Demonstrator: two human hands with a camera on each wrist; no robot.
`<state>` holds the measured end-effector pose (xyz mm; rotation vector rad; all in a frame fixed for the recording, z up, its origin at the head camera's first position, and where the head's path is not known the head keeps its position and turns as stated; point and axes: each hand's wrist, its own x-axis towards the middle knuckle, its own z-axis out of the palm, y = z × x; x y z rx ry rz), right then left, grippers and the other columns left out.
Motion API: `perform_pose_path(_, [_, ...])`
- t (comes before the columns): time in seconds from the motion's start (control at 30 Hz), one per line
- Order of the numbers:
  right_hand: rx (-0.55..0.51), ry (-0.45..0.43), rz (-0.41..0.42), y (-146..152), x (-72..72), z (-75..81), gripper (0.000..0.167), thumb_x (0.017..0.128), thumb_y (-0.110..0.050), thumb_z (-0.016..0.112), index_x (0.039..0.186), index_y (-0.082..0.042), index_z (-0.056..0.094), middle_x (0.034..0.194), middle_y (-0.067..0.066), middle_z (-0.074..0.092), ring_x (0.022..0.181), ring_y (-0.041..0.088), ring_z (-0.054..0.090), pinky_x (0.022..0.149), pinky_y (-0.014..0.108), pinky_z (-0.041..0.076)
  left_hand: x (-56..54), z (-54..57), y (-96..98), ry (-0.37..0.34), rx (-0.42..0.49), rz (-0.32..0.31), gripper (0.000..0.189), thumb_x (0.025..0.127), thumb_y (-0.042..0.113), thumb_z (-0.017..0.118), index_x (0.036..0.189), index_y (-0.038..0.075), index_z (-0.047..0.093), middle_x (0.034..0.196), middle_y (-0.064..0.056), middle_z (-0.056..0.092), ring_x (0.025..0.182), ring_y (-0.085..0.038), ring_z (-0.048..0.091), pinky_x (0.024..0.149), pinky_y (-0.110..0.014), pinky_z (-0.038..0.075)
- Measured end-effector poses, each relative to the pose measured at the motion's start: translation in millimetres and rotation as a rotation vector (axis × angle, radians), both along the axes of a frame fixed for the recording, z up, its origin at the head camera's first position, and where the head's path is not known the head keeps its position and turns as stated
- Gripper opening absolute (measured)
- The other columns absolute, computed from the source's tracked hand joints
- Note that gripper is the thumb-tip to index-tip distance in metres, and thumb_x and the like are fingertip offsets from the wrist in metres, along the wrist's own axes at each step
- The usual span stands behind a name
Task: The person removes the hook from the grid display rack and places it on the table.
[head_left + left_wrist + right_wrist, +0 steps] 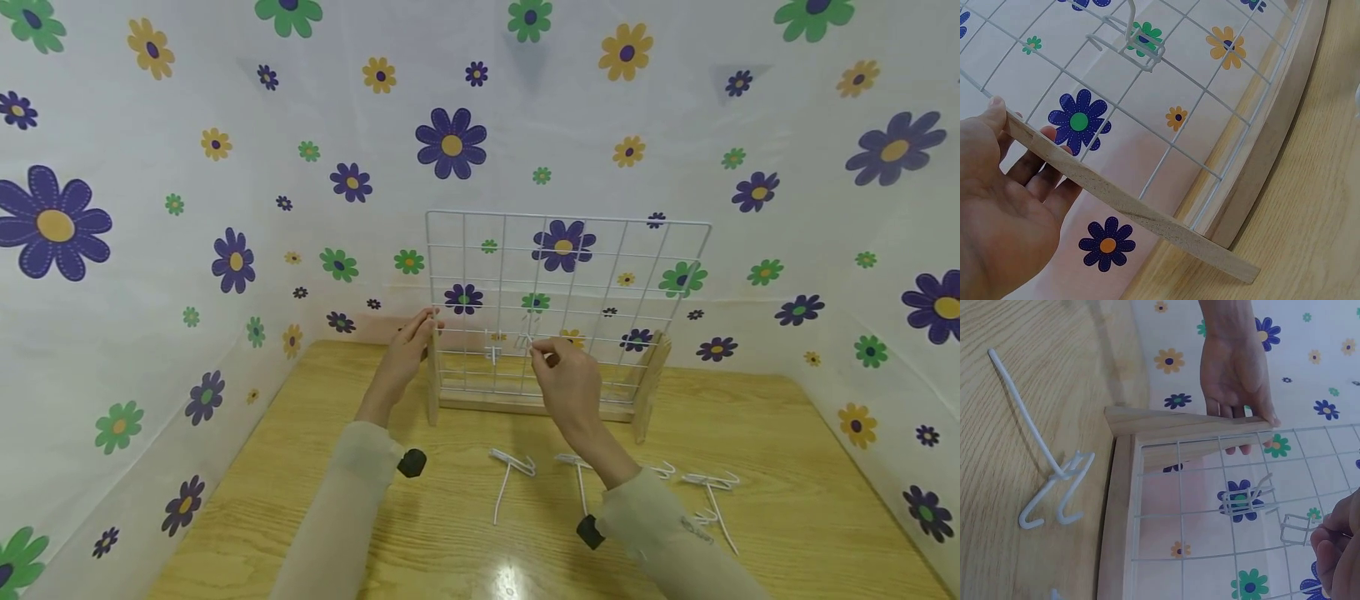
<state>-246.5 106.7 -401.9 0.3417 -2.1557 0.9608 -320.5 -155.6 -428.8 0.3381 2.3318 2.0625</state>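
While our left hand (403,357) grips the wooden post (1125,202) | our right hand (570,385) pinches a white hook (1295,529) at the grid (567,218) | probably best kept level

I count one wire grid (572,308), two wooden uprights (432,375), two hands (401,362), two hooks (493,356) at the grid, at least four on the worktop (450,508).

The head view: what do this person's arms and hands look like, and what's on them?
Both the left hand and the right hand are human and gloveless. The left sleeve and right sleeve are long and pale cream. Small dark marking, unreadable, sits near the right cuff. A black angular piece shows beside each wrist, left and right.
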Motion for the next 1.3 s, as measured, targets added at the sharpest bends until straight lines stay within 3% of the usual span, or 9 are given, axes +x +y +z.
perform_pose_path(0.47, [-0.101, 0.021, 0.085, 11, 13.6, 18.1, 0.003, 0.091, 0.003, 0.076, 0.094, 0.004, 0.077, 0.078, 0.013, 0.074, 0.060, 0.021, 0.064, 0.048, 0.013, 0.041, 0.3, 0.4, -0.9, 0.016, -0.001, 0.004, 0.054, 0.113, 0.042, 0.039, 0.162, 0.019, 0.037, 0.151, -0.011, 0.053, 0.148, -0.032, 0.038, 0.121, -0.050, 0.033])
perform_pose_path(0.73, [-0.138, 0.032, 0.085, 24, 22.4, 29.7, 0.004, 0.089, 0.004, 0.077, 0.093, 0.005, 0.077, 0.085, 0.014, 0.077, 0.064, 0.021, 0.065, 0.047, 0.010, 0.039, -2.8, -2.1, -2.4, -0.003, -0.002, -0.008, 0.055, 0.112, 0.044, 0.040, 0.162, 0.021, 0.037, 0.153, -0.012, 0.051, 0.147, -0.031, 0.039, 0.121, -0.049, 0.034])
perform_pose_path(1.07, [-0.169, 0.047, 0.070, 43, 36.0, 45.4, 0.006, 0.088, 0.006, 0.077, 0.093, 0.004, 0.077, 0.078, 0.012, 0.075, 0.063, 0.007, 0.059, 0.047, 0.009, 0.040, -1.2, 0.3, -1.1, 0.004, -0.004, -0.009, 0.053, 0.113, 0.042, 0.039, 0.161, 0.021, 0.039, 0.151, -0.012, 0.052, 0.148, -0.031, 0.037, 0.121, -0.049, 0.034])
perform_pose_path(1.3, [-0.203, 0.046, 0.086, 52, 45.5, 49.5, 0.005, 0.090, 0.004, 0.076, 0.095, 0.003, 0.078, 0.080, 0.012, 0.075, 0.065, 0.006, 0.059, 0.050, 0.009, 0.043, -0.8, -0.8, -1.4, 0.009, -0.008, -0.012, 0.053, 0.112, 0.043, 0.039, 0.161, 0.021, 0.039, 0.152, -0.013, 0.052, 0.148, -0.032, 0.037, 0.121, -0.050, 0.034])
